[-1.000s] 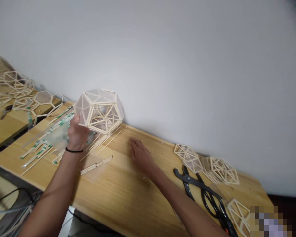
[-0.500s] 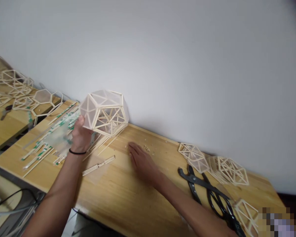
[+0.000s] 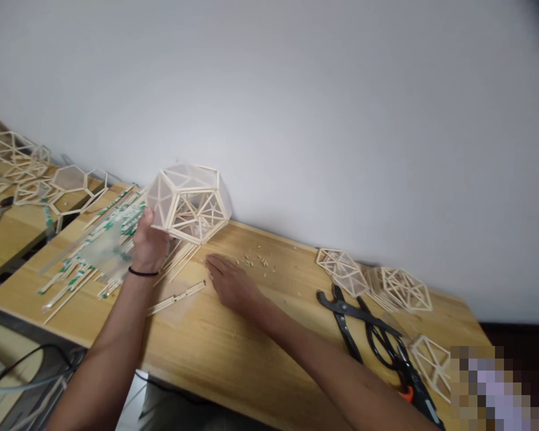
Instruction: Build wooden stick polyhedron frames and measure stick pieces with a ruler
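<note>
Wood-stick framework (image 3: 195, 190), partly panelled, is positioned at the rear of the counter (image 3: 224, 353) near the wall (image 3: 296, 120), its left side clamped in the left hand (image 3: 150, 246). The right hand (image 3: 231, 285) lies low over the counter beside small wood fragments (image 3: 264, 262), fingers (image 3: 216, 263) together; whether it grips anything cannot be determined.

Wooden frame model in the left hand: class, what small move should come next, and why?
Perhaps the right hand should gather the small wood bits: they lie scattered on the tabletop beside it, and no held item shows in that hand, while the left hand holds the wooden frame model.
</note>
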`<action>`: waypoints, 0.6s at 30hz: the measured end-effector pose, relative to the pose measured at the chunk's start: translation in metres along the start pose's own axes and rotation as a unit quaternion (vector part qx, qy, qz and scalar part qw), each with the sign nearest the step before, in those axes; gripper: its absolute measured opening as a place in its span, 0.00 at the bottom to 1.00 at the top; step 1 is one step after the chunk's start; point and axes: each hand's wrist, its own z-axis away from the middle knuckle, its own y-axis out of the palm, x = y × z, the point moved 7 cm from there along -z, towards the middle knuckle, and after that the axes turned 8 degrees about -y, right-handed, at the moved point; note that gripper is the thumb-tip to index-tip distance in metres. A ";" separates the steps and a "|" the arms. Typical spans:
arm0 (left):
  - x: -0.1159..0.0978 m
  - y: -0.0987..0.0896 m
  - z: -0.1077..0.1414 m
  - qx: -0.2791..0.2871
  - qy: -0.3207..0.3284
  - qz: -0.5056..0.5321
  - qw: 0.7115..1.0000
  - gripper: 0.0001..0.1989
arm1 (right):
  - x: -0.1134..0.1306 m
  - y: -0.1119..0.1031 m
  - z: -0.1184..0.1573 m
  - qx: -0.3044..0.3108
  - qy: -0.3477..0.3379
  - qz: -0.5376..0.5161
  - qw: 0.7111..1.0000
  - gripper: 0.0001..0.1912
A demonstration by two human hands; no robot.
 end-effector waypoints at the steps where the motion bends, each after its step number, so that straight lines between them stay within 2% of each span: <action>1: 0.001 -0.001 0.000 -0.002 -0.001 -0.004 1.000 0.25 | -0.001 -0.006 0.011 0.006 -0.003 0.001 1.000 0.22; 4: 0.002 0.000 0.000 -0.002 -0.006 -0.007 1.000 0.24 | -0.001 -0.026 0.040 0.020 -0.008 0.006 1.000 0.21; 7: 0.002 0.004 0.002 0.006 -0.003 0.002 1.000 0.24 | 0.003 -0.034 0.040 0.010 0.003 0.016 1.000 0.21; 11: 0.003 0.008 0.004 0.017 -0.018 0.008 1.000 0.25 | 0.017 -0.017 0.003 0.003 -0.028 0.029 0.999 0.24; 13: 0.003 0.009 0.005 0.016 -0.026 0.008 1.000 0.25 | 0.019 -0.005 -0.005 0.011 -0.046 0.021 0.999 0.25; 15: 0.000 0.011 0.007 0.015 -0.026 0.007 1.000 0.25 | 0.015 -0.002 0.005 0.015 -0.047 0.010 0.999 0.24; 18: -0.009 0.015 0.010 0.003 -0.011 -0.002 1.000 0.25 | 0.006 -0.011 0.035 0.007 -0.024 -0.001 1.000 0.24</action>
